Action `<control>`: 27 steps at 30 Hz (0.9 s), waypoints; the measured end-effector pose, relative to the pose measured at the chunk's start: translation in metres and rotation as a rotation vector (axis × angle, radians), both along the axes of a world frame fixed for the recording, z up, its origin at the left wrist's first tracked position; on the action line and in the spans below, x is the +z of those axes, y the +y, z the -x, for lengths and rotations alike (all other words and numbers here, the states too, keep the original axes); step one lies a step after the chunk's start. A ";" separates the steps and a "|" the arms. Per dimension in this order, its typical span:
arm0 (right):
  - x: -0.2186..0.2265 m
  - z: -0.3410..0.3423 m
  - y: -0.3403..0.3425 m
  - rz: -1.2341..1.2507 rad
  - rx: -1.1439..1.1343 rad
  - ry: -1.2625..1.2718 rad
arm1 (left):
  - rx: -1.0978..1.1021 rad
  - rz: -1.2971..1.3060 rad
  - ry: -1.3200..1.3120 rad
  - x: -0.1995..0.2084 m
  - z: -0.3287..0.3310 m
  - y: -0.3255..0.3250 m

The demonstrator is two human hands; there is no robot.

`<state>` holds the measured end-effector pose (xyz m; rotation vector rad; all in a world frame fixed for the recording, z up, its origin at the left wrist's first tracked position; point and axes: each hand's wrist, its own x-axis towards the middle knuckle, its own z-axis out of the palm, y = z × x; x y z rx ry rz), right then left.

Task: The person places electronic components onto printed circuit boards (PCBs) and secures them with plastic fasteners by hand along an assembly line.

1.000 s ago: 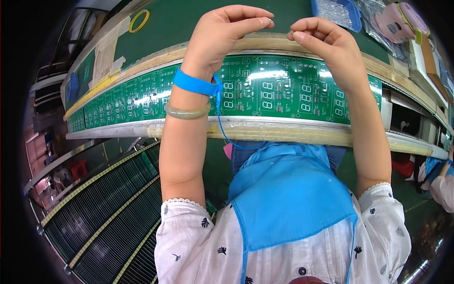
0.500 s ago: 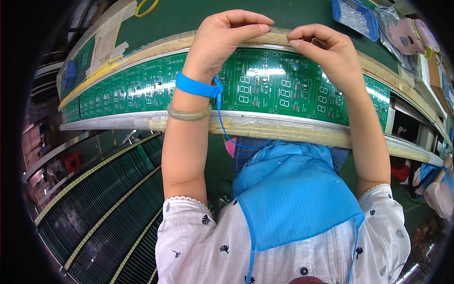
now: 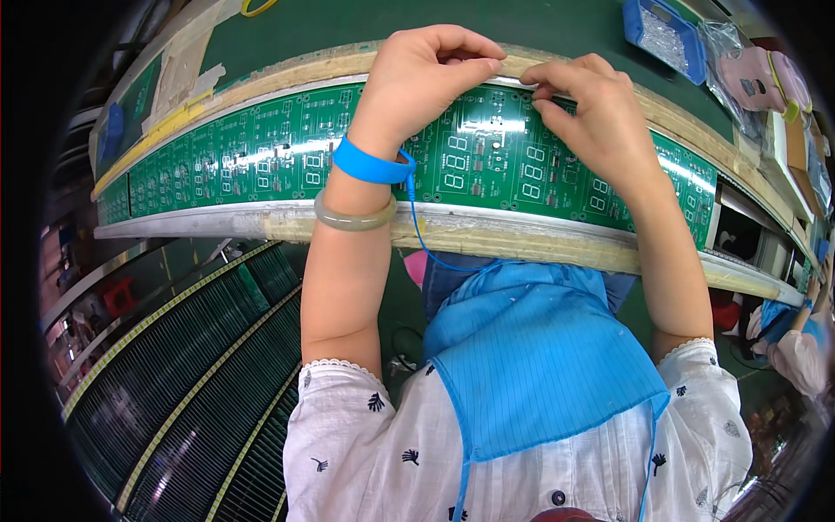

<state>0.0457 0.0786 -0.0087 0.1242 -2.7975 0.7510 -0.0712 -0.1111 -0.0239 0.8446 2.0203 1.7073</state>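
Closest in are the white printed shirt [image 3: 348, 435] and, over it, a blue apron [image 3: 544, 383]. To the left stands a rack [image 3: 187, 409] of dark, closely set slots with yellow-marked strips.

Past the apron runs a pale, tape-wrapped near rail [image 3: 522, 233], and just behind it lies the task's thing: a row of green circuit boards [image 3: 489, 183], flat between two rails, with white digit displays and small parts on them. The left forearm crosses this row, wearing a greenish bangle [image 3: 355, 217] and a blue wrist strap [image 3: 372, 163], from which a thin blue cord [image 3: 428, 248] hangs toward the apron.

Over the far edge of the boards are both hands. The left hand [image 3: 439, 74] has thumb and forefinger drawn together at the tips; I cannot tell whether a tiny part sits between them. The right hand [image 3: 587, 109] is curled, forefinger and thumb tips a little apart — what it grasps, if anything, cannot be made out.

Beyond the wooden far rail [image 3: 291, 76] spreads a green tabletop [image 3: 365, 22], with a blue tray [image 3: 694, 63] of small clear pieces at right — beside a plastic bag [image 3: 720, 43] and a pink pouch [image 3: 750, 74].
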 end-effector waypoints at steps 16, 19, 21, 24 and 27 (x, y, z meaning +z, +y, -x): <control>0.008 -0.005 -0.011 -0.245 -0.049 0.027 | 0.008 0.058 0.039 -0.009 -0.006 0.006; 0.007 -0.005 -0.011 -0.211 -0.039 0.004 | 0.010 0.053 0.036 -0.009 -0.008 0.006; 0.007 -0.005 -0.011 -0.210 -0.038 0.009 | 0.012 0.062 0.039 -0.009 -0.009 0.006; 0.007 -0.006 -0.013 -0.233 -0.047 0.028 | 0.010 0.048 0.035 -0.008 -0.009 0.007; 0.007 -0.006 -0.014 -0.255 -0.056 0.048 | -0.004 0.075 0.046 -0.002 -0.010 0.006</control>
